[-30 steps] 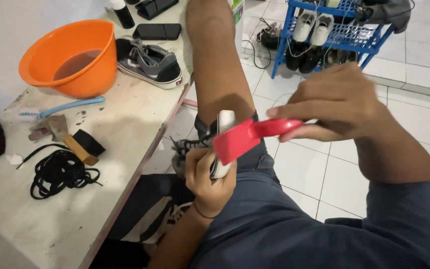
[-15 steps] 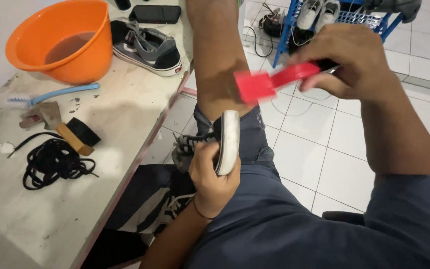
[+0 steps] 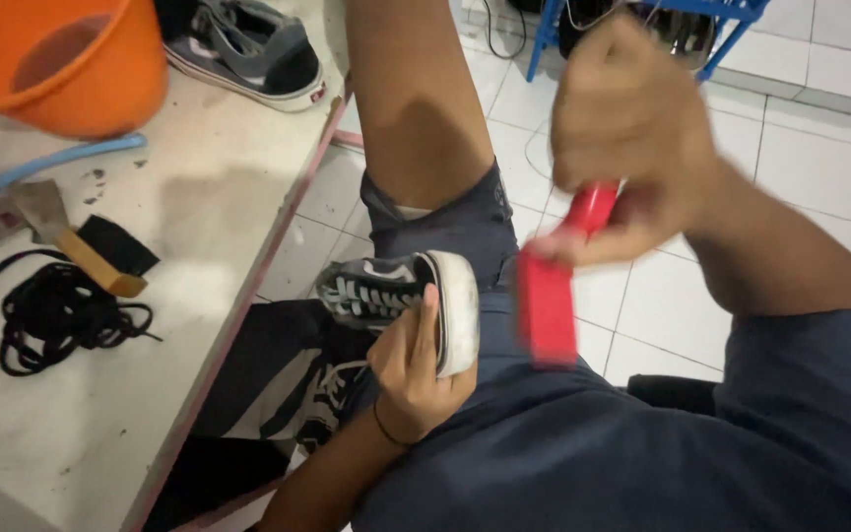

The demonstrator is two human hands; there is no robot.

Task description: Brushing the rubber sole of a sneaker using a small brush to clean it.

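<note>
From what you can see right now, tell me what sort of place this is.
Probably a shoe-cleaning or repair corner. The left hand holds a sneaker, the right hand a red brush; an orange basin, loose black laces and another sneaker sit on the worktable.

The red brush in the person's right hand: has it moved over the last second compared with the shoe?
Yes. The red brush was above the shoe earlier; now it hangs head-down to the right of the white sole, apart from it, held in the right hand.

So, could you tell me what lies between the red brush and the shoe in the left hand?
In the head view, nothing: only the dark trouser fabric shows between the red brush and the shoe.
</note>
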